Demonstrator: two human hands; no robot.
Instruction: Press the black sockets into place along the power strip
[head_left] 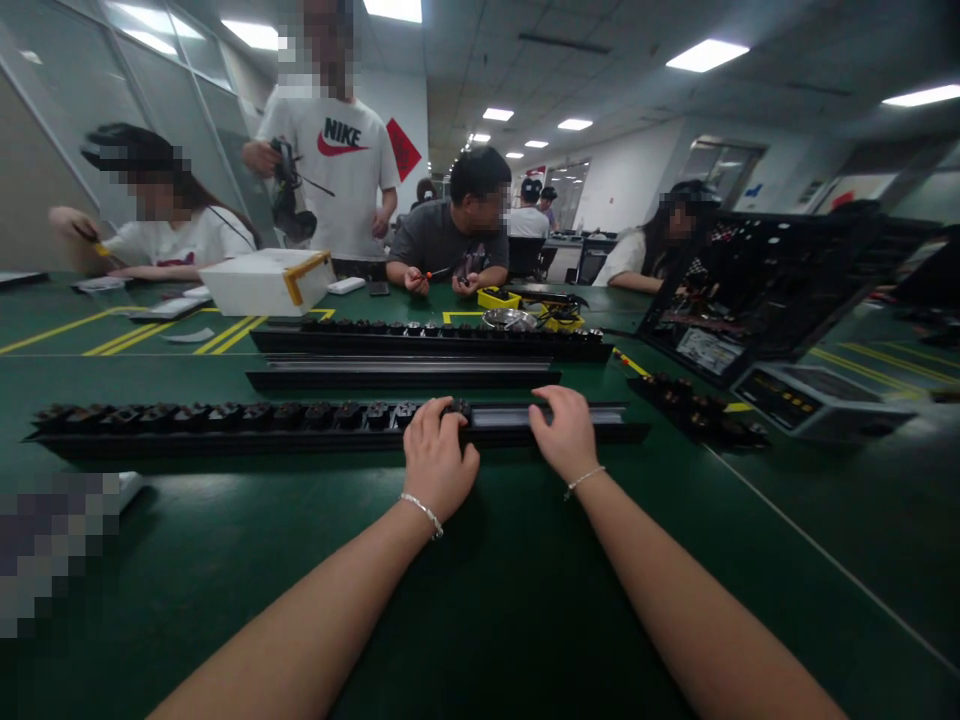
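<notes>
Two bare hands work over a long, black rail (337, 438) that lies crosswise on a green table (285, 550), straight ahead of the wearer. A row of small black pieces (247, 415) fills the channel from its left end to about the left hand (437, 455). Beyond lies a bare, pale stretch of channel (501, 416), reaching toward the right end.

The left hand is palm down, fingers curled over the rail at the end of the row, touching or very near one rounded black piece (460, 407). Whether the fingers pinch it or merely rest there cannot be told. The right hand (566, 432) arches over the bare stretch, thumb and fingers spread apart, with no piece visible in it; whether it presses on the rail is unclear.

The rail looks stiff and smooth, probably light for its length, and likely to slide on the glossy table; its long side walls, or the bare right part, seem the best places to steady it. The pieces look hard and light, with uneven tops, best taken by their sides. Behind lie a second rail (405, 379) and a third, filled rail (435, 345).
</notes>
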